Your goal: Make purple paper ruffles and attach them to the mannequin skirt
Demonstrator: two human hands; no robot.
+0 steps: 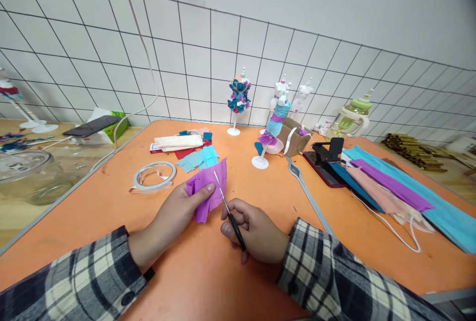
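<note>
A folded piece of purple crepe paper [204, 208] is pinched in my left hand [182, 203], the thumb pressing on top. My right hand [256, 230] grips black-handled scissors [234, 226], and their silver blades lie against the purple paper near its right edge. Beyond the paper rest light blue crepe paper pieces [208, 156]. To the left of my left hand lies a roll of double-sided tape [139, 177]. Further back, a small white mannequin on a stand wears a blue and purple paper dress [277, 120].
Another mannequin [239, 95] in dark teal stands by the tiled wall. On the right are a phone [322, 169], a brown paper bag [293, 137], crepe paper sheets [401, 182] and a bottle [355, 115]. A clear jar [29, 177] stands at the left.
</note>
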